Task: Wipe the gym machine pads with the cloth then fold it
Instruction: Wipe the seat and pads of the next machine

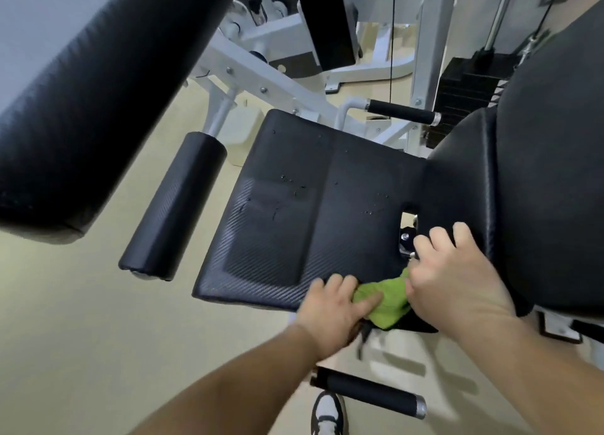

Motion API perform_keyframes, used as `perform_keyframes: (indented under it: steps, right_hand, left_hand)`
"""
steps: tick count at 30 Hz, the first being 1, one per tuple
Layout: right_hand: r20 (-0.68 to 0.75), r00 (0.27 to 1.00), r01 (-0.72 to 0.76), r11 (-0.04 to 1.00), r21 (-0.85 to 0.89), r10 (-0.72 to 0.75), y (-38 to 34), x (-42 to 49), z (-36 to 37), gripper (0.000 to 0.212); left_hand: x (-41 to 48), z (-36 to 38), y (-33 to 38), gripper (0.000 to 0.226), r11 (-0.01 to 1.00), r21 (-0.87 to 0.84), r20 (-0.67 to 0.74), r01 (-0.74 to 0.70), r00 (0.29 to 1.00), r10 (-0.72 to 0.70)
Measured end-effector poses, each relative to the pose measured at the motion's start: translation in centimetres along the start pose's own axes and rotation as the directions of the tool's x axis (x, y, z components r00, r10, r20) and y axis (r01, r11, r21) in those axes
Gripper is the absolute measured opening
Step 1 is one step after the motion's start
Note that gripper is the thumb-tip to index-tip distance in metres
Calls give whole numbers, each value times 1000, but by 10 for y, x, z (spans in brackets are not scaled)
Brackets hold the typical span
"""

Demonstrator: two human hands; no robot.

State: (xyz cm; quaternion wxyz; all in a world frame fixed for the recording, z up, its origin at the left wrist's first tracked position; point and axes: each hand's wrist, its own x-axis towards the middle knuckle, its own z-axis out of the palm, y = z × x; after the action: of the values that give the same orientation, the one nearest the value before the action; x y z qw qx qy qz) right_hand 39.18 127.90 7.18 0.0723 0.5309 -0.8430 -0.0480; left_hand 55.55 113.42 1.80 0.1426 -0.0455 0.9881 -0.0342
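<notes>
At the wet black seat pad's (294,212) near edge, the left grip (330,310) pinches the green cloth (387,299) and the right grip (457,281) curls over its other end.

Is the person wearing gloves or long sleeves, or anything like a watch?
No gloves: the left hand and the right hand are both bare, with no rings showing. No watch, band or sleeve shows anywhere in the picture.
</notes>
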Motion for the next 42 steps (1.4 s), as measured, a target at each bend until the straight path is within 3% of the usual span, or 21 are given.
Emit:
perform_keyframes:
  steps: [2,5,7,9,12,14,17,19,21,23,25,27,29,30,33,37,42]
  right_hand:
    - [18,1000,-19,1000,21,19,-1,1,0,11]
    - [100,993,-61,997,36,57,-2,2,-4,13]
    - [146,987,-77,996,38,71,0,2,-6,14]
    - [141,987,-80,995,55,72,1,1,-7,15]
    - [161,982,-102,994,27,97,1,1,-3,15]
    - [190,976,-114,993,5,111,0,0,-2,15]
    - [265,952,-163,986,18,152,5,3,-7,14]
    - [353,919,-216,973,76,176,7,9,-21,16]
    - [415,885,-284,951,122,210,10,27,-37,22]
    - [397,890,-312,935,166,227,23,62,-53,21]
    - [300,929,-264,957,122,218,51,110,-65,13]
    - [269,946,-186,982,0,180,84,153,-68,23]
    - [304,932,-173,980,-98,196,109,183,-67,30]
    - [322,922,-182,975,-124,213,116,190,-64,31]
    - [437,863,-227,967,-114,254,122,183,-47,34]
    - [430,875,-173,973,-151,222,119,179,-31,34]
    - [450,861,-186,970,-159,239,117,181,-21,34]
  left_hand:
    - [14,-15,-31,62,981,16,-13,193,981,-193]
    - [36,-34,-54,60,800,-128,-39,586,803,-594]
    - [55,-34,-41,63,761,-151,-44,631,765,-643]
    - [65,-26,-14,70,824,-162,-61,543,828,-557]
    - [69,-12,15,68,950,-137,-84,281,952,-294]
    - [78,-10,9,66,978,-122,-31,167,985,-172]
    - [101,-22,-11,73,990,-100,118,103,989,-91]
    - [110,-37,-19,77,983,-91,185,161,972,-142]
    - [122,-58,-30,70,937,-137,121,323,944,-307]
    - [139,-80,-43,59,860,-243,-9,448,886,-464]
    - [152,-94,-51,61,824,-316,-72,471,853,-516]
    - [157,-96,-52,81,836,-366,68,408,908,-413]
    - [150,-93,-48,102,884,-329,250,332,933,-257]
    - [147,-90,-49,109,911,-287,276,297,936,-218]
    - [154,-83,-54,108,949,-162,202,269,951,-235]
    - [193,-64,-56,103,963,-63,73,262,964,-257]
    - [229,-60,-20,86,995,-34,139,95,986,-89]
